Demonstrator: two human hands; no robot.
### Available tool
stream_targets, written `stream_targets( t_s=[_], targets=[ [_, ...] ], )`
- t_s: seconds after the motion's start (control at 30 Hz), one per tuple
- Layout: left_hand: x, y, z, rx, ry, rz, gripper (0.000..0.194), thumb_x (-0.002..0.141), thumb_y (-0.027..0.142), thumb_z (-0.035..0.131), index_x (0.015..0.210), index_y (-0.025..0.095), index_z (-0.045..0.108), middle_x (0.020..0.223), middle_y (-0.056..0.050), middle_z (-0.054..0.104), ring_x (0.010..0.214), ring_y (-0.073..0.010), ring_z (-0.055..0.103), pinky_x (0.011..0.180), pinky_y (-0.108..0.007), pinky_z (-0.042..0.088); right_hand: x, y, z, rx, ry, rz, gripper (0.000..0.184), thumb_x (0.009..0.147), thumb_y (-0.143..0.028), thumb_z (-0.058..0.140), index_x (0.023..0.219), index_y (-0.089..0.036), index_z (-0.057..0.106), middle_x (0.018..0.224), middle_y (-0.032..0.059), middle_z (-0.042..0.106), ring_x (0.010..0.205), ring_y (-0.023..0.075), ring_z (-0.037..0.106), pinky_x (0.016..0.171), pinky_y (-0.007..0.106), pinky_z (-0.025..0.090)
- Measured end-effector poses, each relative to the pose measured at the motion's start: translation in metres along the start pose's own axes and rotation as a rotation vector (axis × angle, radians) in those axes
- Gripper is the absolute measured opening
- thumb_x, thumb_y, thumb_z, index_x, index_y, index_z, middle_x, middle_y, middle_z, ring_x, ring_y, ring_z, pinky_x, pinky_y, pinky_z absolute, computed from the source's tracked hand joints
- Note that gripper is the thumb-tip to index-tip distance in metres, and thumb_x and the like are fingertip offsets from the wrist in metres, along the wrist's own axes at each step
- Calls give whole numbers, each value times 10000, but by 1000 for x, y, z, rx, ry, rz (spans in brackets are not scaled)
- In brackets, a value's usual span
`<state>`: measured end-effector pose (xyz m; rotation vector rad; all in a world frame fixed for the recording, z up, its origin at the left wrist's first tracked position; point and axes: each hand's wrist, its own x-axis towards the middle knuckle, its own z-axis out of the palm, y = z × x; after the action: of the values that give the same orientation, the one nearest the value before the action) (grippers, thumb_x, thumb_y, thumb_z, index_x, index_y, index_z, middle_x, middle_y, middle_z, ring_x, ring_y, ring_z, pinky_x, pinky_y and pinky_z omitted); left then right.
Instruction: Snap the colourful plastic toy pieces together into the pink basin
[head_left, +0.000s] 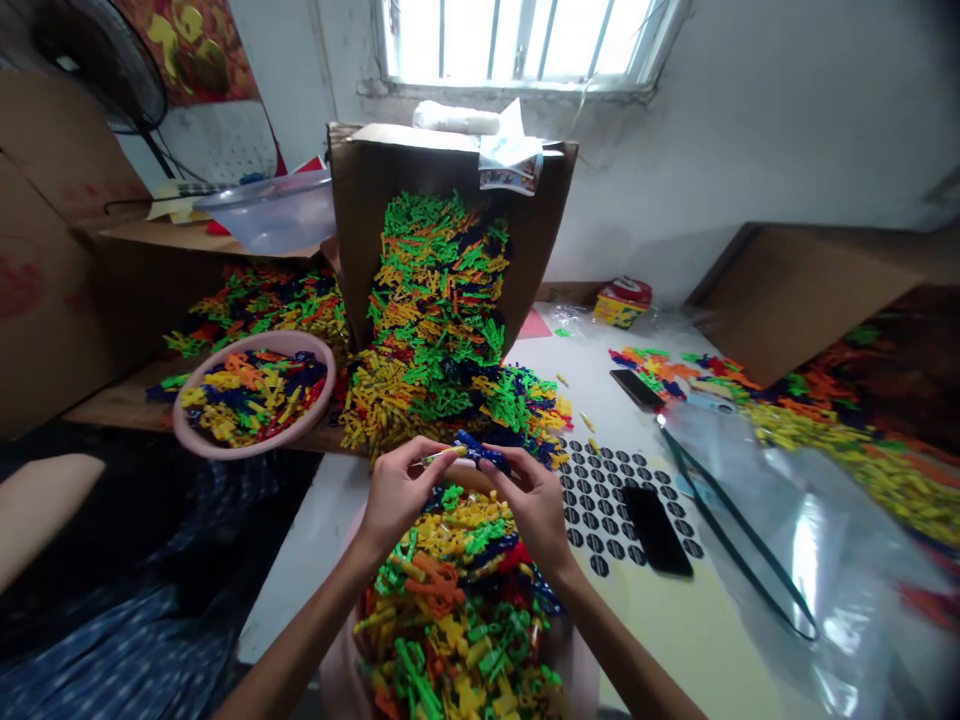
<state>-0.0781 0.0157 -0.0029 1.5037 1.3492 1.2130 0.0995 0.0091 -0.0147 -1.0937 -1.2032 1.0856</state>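
Observation:
Over a pink basin (341,640) heaped with small coloured plastic pieces, my two hands meet at the fingertips. My right hand (536,495) pinches a dark blue plastic piece (487,455); its exact kind is too small to tell. Between the thumb and fingers of my left hand (399,487) is a thin yellow-and-white stick-like piece (448,456), its end close to the blue piece. Whether the two pieces touch I cannot tell. Behind them, a cardboard box (544,230) on its side spills green, yellow, orange and blue pieces (442,300) onto the table.
A second pink basin (328,385) of pieces stands at left, near another person's limb (45,510). Right of my hands lie a sheet of round black stickers (592,505), a black phone (658,530) and a dark strap (739,525). More pieces (847,450) spread at far right.

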Motion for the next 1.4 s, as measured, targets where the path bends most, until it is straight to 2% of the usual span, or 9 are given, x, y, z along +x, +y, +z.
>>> stream_targets(
  t_s=[0.2,0.5,0.6,0.67,0.77,0.97,1.2,1.3,1.4],
  targets=[
    [2,2,-2,42,27,84,297,858,449,645,869,173,753,764,-32,721,597,-126,603,531,-188,451,-6,7,-2,-60,-17,-124,223,835,-341,726,1031,-237,737,1014,37,747,926,210,710,834,313,592],
    [-2,-9,-18,93,-318,61,339,866,477,623,926,166,744,710,-10,702,570,-119,589,537,-195,433,-5,16,-40,-41,-311,131,317,800,-426,744,1043,-224,753,1028,55,755,904,240,711,817,357,583],
    [26,-36,-37,344,-399,131,348,925,459,529,1045,199,727,891,-30,747,780,-168,671,695,-220,487,30,33,-59,-322,-450,45,366,829,-428,702,1135,-229,718,1105,75,731,961,255,690,861,396,560],
    [56,-63,-43,599,-298,147,372,981,393,409,1045,193,716,1003,-62,744,910,-194,676,813,-253,491,66,48,-61,-597,-309,-85,311,875,-375,636,1126,-209,711,1110,97,718,1007,270,659,921,437,521],
    [98,-105,-37,836,-361,147,293,919,231,479,1093,195,713,1090,-97,724,990,-231,665,852,-289,495,120,73,-48,-896,-173,-202,281,819,-257,662,1077,-158,716,1196,166,668,1190,353,539,1044,529,403],
    [131,-148,-9,844,-472,155,289,814,131,563,1033,213,732,1119,-104,701,993,-255,655,851,-332,508,180,100,-24,-817,-152,-191,80,804,-238,635,795,-194,701,1185,153,673,1236,347,508,1086,513,361],
    [130,-122,-12,638,-337,129,287,942,321,479,1080,152,665,1053,-111,694,950,-213,650,852,-312,507,150,73,-21,-388,-136,3,388,964,-503,383,1103,-194,571,994,94,733,795,220,711,678,365,583],
    [103,-89,-14,226,-230,35,434,976,434,410,1175,113,622,958,-99,694,837,-183,657,750,-276,527,111,48,-18,-160,-246,121,383,897,-542,544,1025,-185,601,992,98,742,710,198,705,604,316,574],
    [64,-48,-13,-251,-138,-61,397,882,453,600,1115,139,663,856,-51,680,751,-159,633,710,-256,520,72,21,-17,-10,-290,199,368,838,-525,656,984,-191,602,924,73,750,670,177,674,586,282,549]
  ],
)
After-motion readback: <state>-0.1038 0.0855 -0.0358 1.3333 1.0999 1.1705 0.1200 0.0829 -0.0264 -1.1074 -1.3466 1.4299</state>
